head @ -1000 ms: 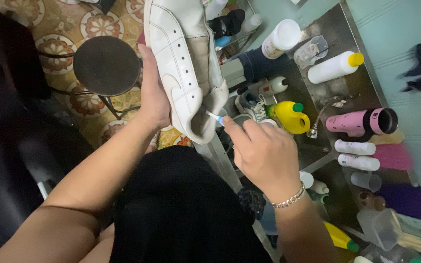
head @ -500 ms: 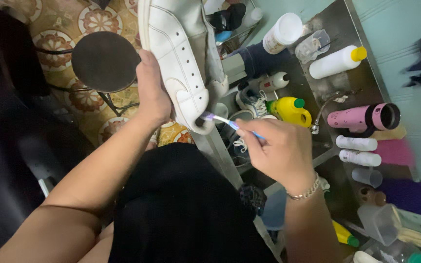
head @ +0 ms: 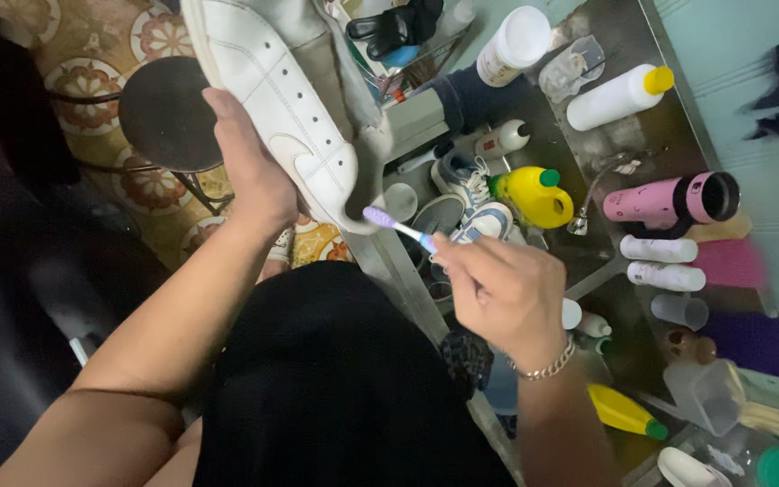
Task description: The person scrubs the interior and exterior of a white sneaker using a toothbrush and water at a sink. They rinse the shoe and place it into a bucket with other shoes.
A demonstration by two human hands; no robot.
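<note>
A round dark stool (head: 166, 113) stands at the far left on a floor of floral tiles (head: 151, 32). Just right of it the left hand (head: 250, 171) has its grip closed around the side of a white shoe (head: 272, 99), held up in the air with the heel end down. At the heel sits the purple head of a toothbrush (head: 398, 228), its blue handle pinched in the closed grip of the right hand (head: 502, 289), which wears a chain bracelet (head: 543, 365). Below the brush, a sneaker (head: 471, 203) with laces lies in a sink (head: 407, 261). Right of that stands a yellow jug (head: 534, 194) with a green cap. On the steel counter (head: 606, 144) behind it are a white tub (head: 511, 45) with a wide lid, a small white bottle (head: 502, 140) with a dark cap lying on its side, and a white bottle with a yellow cap (head: 619, 95). Farther right a pink cylinder (head: 673, 200) lies on its side with its dark mouth facing right, above two white tubes (head: 658, 261). A second yellow bottle (head: 624, 412) lies lower down. The wall (head: 750, 36) at the right is pale green.
</note>
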